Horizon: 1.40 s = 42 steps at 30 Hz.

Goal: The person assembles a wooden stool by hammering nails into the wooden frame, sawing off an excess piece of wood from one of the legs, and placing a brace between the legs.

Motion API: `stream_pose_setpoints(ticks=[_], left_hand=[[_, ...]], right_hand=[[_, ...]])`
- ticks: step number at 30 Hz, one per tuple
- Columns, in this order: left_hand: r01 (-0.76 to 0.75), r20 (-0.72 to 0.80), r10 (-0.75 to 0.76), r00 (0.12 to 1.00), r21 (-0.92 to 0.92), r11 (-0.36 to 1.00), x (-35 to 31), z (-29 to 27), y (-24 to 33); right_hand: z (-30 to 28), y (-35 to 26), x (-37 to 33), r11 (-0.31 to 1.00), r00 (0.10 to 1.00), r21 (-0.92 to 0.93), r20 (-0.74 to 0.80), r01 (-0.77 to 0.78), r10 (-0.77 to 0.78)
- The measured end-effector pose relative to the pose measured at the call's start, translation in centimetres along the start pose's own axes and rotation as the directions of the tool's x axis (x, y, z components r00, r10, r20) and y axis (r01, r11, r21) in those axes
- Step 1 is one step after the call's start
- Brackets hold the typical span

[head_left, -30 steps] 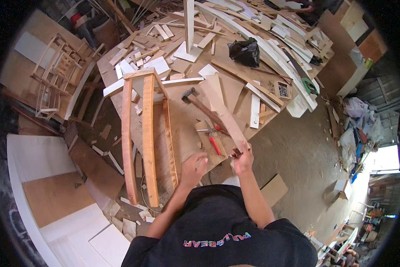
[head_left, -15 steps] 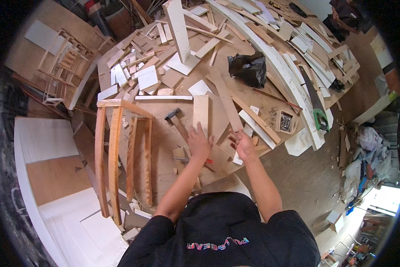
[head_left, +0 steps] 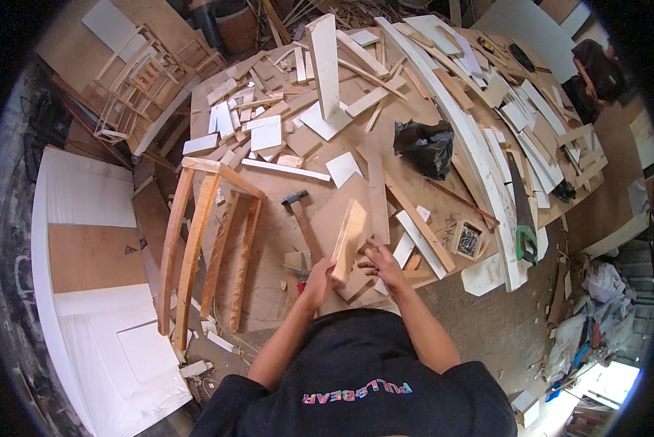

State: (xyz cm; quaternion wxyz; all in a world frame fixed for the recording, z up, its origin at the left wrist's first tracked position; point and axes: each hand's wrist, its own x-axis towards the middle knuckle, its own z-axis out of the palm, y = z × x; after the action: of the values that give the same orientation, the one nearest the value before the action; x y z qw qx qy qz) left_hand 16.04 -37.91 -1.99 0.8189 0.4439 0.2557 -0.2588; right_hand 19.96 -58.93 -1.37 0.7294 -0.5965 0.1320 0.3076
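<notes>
A short pale wooden board [head_left: 349, 244] is tilted up on its edge near the front of the worktable. My left hand [head_left: 318, 282] is closed round its near end. Just right of the board is my right hand [head_left: 385, 268], its fingers loosely bent and apart, with nothing seen in them. A hammer [head_left: 308, 227] with a wooden handle lies left of the board, its head pointing away from me. By my left hand, a metal tool [head_left: 298, 264] is partly hidden. Further left stands a small wooden frame [head_left: 209, 197] with several legs.
Wood offcuts [head_left: 267, 136] cover the back of the table, around an upright white board [head_left: 324, 69]. To the right are a black plastic bag [head_left: 423, 149], a box of nails [head_left: 469, 240] and a green-handled saw [head_left: 522, 211]. Another person [head_left: 595, 69] is at the far right.
The board was lying flat under my left hand; now that hand grips it, raised on edge and drawn closer. My right hand has moved nearer me. The whole view has shifted.
</notes>
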Motion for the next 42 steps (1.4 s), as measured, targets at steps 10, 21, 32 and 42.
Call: stream_pose_setpoints(ticks=[10, 21, 32, 42], left_hand=[[-0.073, 0.256, 0.139, 0.957, -0.253, 0.965, -9.1, -8.1, 0.7], [-0.574, -0.007, 0.575, 0.818, -0.083, 0.815, -24.1, -14.7, 4.8], [-0.679, -0.252, 0.657, 0.711, -0.006, 0.734, -33.6, -20.1, 1.5], [-0.711, -0.498, 0.666, 0.556, 0.130, 0.691, -43.7, -25.9, -5.0]], right_hand=[[9.2, -0.2, -1.9, 0.926, 0.922, 0.200, -0.294, 0.319, -0.254], [18.7, 5.8, -13.9, 0.934, 0.901, 0.093, -0.311, 0.344, -0.301], [26.1, 9.8, -20.3, 0.948, 0.944, -0.038, -0.086, 0.317, -0.319], [32.4, 16.1, -23.7, 0.973, 0.961, -0.081, 0.193, 0.215, -0.197]])
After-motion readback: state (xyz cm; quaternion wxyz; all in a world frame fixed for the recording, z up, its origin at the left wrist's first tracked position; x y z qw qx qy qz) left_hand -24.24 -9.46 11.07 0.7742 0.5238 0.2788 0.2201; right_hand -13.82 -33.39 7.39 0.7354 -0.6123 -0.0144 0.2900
